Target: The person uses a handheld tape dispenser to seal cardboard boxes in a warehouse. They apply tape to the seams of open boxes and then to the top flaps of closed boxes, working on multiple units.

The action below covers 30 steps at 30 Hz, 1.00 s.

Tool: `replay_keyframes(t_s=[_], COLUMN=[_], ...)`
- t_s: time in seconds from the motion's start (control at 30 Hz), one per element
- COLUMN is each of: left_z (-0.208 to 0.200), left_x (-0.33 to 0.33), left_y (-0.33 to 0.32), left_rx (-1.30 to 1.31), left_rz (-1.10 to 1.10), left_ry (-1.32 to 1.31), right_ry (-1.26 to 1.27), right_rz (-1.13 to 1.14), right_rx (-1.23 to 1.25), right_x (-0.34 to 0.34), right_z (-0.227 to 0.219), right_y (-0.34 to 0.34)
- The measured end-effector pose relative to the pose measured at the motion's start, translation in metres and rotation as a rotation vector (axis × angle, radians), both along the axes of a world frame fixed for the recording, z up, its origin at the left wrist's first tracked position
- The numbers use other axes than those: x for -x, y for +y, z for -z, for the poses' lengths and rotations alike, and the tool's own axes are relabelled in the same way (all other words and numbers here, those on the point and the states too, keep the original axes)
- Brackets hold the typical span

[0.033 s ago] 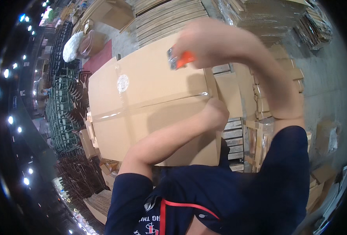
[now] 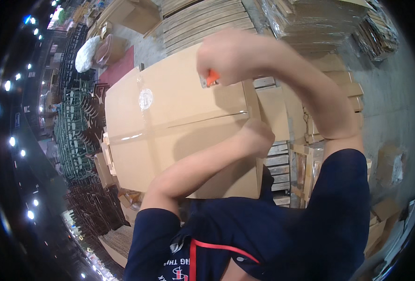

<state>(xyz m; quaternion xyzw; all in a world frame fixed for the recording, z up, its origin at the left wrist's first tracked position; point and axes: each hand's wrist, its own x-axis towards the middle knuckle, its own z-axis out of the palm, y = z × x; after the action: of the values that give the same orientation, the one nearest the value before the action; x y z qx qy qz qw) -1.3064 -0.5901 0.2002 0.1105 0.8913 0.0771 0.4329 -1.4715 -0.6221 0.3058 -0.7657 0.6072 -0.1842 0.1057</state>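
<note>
In front of me lies a large brown cardboard box (image 2: 179, 98), with glossy clear tape (image 2: 132, 137) showing along its top seam. Above the box's far right part is my right hand (image 2: 231, 56), blurred by motion and closed around an orange hand tool with a grey end (image 2: 211, 78). Most of that tool is hidden in the fist, so its kind is unclear. At the box's right end, close to the end of the seam, my left hand (image 2: 258, 136) rests closed. Its fingertips are turned out of sight, and I cannot make out what they hold.
Wooden pallets (image 2: 207, 23) lie beyond the box. Wrapped stacks of flat cardboard (image 2: 315, 23) stand at the far right. Rows of stacked green chair frames (image 2: 74, 131) line the left side. More cartons (image 2: 273, 110) sit on slats to the right.
My right hand has shifted a little left and down toward the box, and less of the orange tool shows now. My left hand stays at the box's right end.
</note>
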Motion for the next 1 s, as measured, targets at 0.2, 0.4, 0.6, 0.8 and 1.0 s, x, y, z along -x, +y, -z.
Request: replay_keyframes(t_s=[0.2, 0.4, 0.6, 0.8, 1.0], left_z=[-0.013, 0.018, -0.002, 0.007, -0.013], left_x=[-0.077, 0.024, 0.088, 0.05, -0.105], left_y=[-0.089, -0.143, -0.107, -0.111, -0.067], left_rx=[-0.514, -0.097, 0.276, -0.728, -0.817], left_rz=[-0.305, -0.049, 0.171, -0.845, -0.33], left_ry=[0.947, 0.94, 0.324, 0.579, 0.725], right_ry=[0.063, 0.344, 0.124, -0.096, 0.248], right_rz=[0.075, 0.05, 0.255, -0.053, 0.256], right_rx=[-0.453, -0.27, -0.415, -0.21, -0.463], right_x=[0.053, 0.002, -0.018, -0.131, -0.084], right_z=[0.033, 0.109, 0.058, -0.007, 0.049], right_y=[0.042, 0.055, 0.151, 0.178, 0.269])
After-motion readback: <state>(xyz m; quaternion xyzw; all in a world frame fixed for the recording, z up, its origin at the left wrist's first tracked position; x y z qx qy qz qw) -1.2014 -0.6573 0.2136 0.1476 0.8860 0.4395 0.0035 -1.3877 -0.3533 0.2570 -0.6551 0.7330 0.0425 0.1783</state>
